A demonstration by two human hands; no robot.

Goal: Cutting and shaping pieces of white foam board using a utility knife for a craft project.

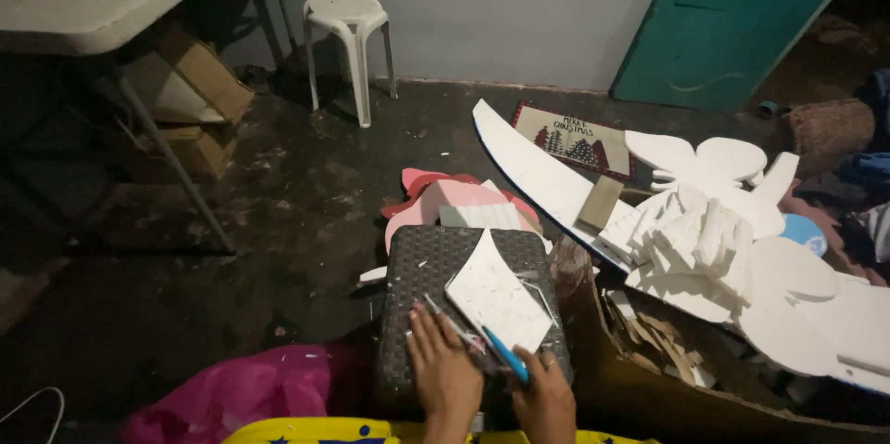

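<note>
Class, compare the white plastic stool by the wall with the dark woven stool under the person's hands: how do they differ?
The white plastic stool is pale and smooth with a round seat; the dark woven stool is grey-black, textured and square-topped. The white one stands bare near the wall; the dark one carries a white foam piece, with the left hand and right hand on it. Both stand upright on the floor.

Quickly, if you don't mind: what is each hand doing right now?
Left hand: open, flat on the dark stool.
Right hand: closed on a blue cutter at the white foam piece.
</note>
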